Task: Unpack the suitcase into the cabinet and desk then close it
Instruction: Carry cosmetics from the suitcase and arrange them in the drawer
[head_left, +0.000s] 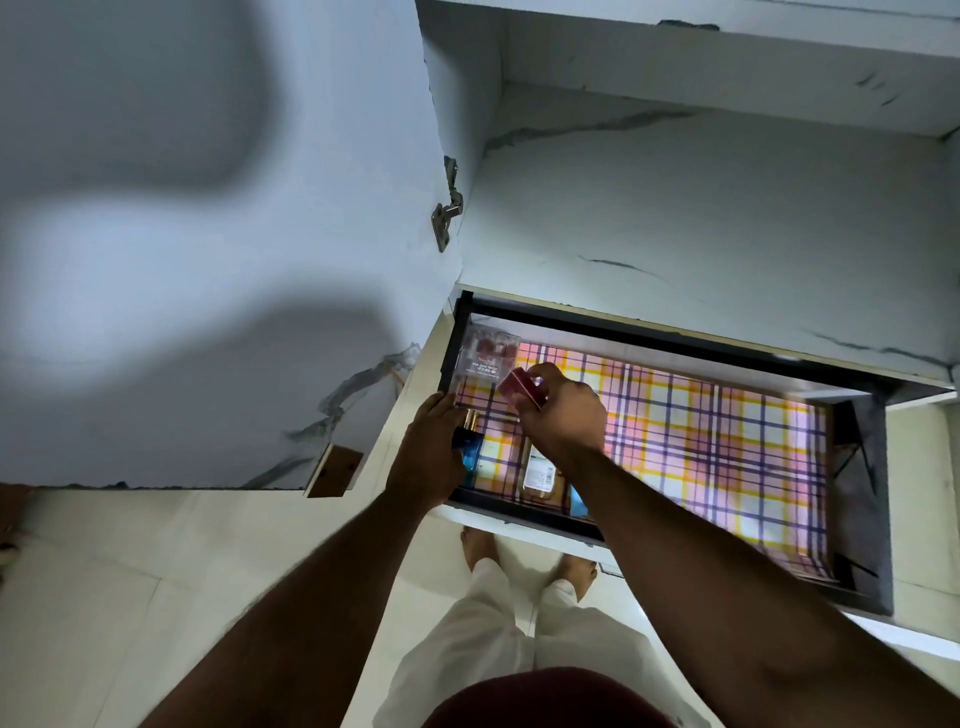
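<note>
Your drawer (665, 340) has a black frame and a liner (727, 441) checked in pink, yellow, white and purple. You hold a red box (519, 389). The cabinet door (208, 260) is white with grey veining.

You see a glossy marble-look cabinet door (208, 260), a shiny metal hinge (445, 213), a smooth plaid drawer liner (717, 441), a clear plastic pack (485, 358), glossy floor tiles (156, 597).

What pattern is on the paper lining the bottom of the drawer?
The drawer liner is plaid: pink, yellow and white squares crossed by dark purple lines. The head view shows it.
</note>
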